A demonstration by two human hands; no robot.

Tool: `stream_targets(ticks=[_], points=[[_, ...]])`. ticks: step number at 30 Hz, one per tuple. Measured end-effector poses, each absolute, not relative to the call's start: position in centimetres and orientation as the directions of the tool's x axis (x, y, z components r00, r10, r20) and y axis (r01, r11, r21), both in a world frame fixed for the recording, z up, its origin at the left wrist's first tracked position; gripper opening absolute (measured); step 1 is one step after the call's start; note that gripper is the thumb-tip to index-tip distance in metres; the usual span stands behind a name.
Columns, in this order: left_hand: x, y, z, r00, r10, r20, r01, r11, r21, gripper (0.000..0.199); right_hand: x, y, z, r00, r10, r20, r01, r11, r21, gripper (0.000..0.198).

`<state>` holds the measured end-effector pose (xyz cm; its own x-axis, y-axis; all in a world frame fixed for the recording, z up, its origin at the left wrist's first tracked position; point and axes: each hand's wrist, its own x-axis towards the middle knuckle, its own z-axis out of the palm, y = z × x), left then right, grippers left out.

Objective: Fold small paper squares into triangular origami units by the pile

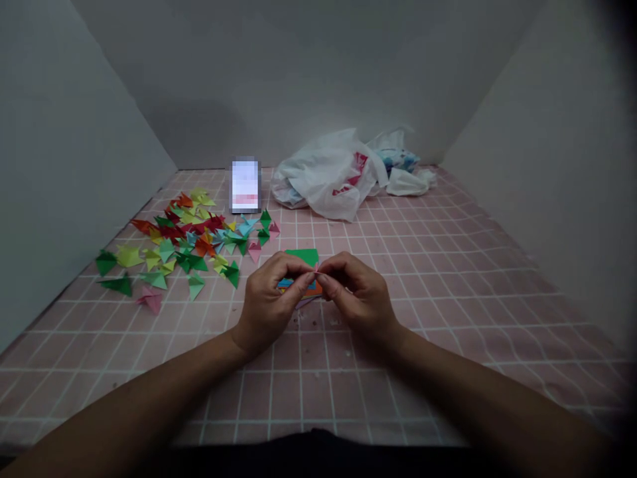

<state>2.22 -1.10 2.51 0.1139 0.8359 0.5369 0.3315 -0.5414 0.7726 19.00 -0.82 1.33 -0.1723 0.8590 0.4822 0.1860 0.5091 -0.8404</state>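
Both hands meet at the middle of the table, fingertips almost touching. Between the thumbs and forefingers of my left hand and my right hand is a small piece of pink folded paper, mostly hidden by the fingers. Just behind and beneath the hands lies a stack of coloured paper sheets, green on top at the back, with blue and orange edges showing. To the left spreads a pile of folded paper cranes in green, yellow, red, orange, pink and light blue.
A phone with a lit, blurred screen stands behind the cranes. A crumpled white plastic bag with red print lies at the back, beside a blue-and-white packet. Pale walls enclose the pink checked tablecloth at the left, back and right.
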Motion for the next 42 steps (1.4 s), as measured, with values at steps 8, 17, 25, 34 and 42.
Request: stream_targets(ticks=[8, 17, 25, 34, 42], points=[[2.25, -0.88, 2.23, 0.129, 0.862, 0.490, 0.331, -0.503, 0.798, 0.005, 19.04, -0.93, 1.26, -0.136, 0.888, 0.439, 0.180, 0.458, -0.871, 0.007], [2.29, -0.76, 2.06, 0.130, 0.865, 0.485, 0.381, -0.495, 0.781, 0.006, 18.64, -0.74, 0.68, -0.152, 0.939, 0.308, 0.041, 0.318, -0.947, 0.008], [2.30, -0.76, 1.96, 0.145, 0.857, 0.494, 0.438, -0.503, 0.745, 0.008, 18.47, -0.78, 1.06, -0.182, 0.962, 0.205, -0.039, 0.201, -0.979, 0.014], [1.96, -0.41, 1.87, 0.183, 0.758, 0.626, 0.507, -0.618, 0.601, 0.010, 18.72, -0.95, 1.03, -0.227, 0.934, 0.277, -0.082, 0.265, -0.961, 0.014], [1.93, -0.34, 2.34, 0.178, 0.893, 0.414, 0.309, -0.450, 0.838, 0.003, 19.00, -0.13, 1.01, -0.181, 0.916, 0.359, 0.012, 0.367, -0.930, 0.008]])
